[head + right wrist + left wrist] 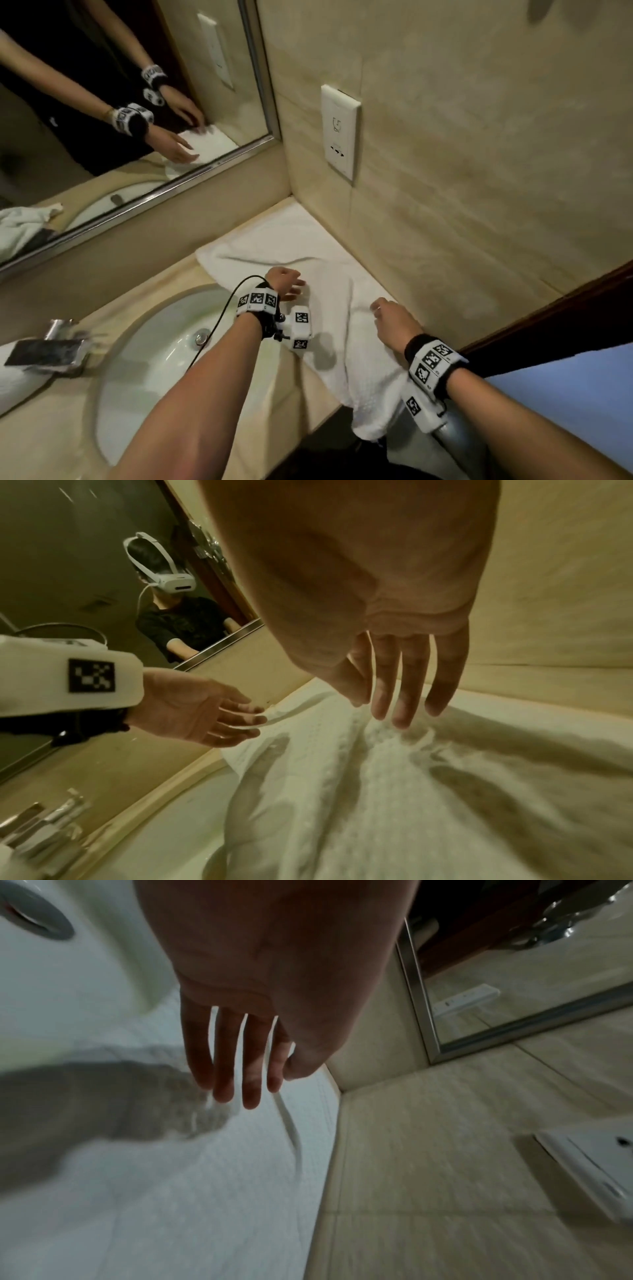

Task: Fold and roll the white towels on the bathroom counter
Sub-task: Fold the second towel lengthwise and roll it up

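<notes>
A white towel lies spread along the counter in the corner by the wall, with its near end hanging over the front edge. My left hand hovers over the towel's middle with straight fingers, holding nothing. My right hand is over the towel nearer the front, fingers extended downward just above the wrinkled cloth. The same towel fills the lower left of the left wrist view. My left hand shows open from the right wrist view.
A white oval sink with a metal drain sits left of the towel. A chrome tap stands at the far left. A mirror runs along the back, a socket plate on the right wall. Another crumpled towel shows in the mirror.
</notes>
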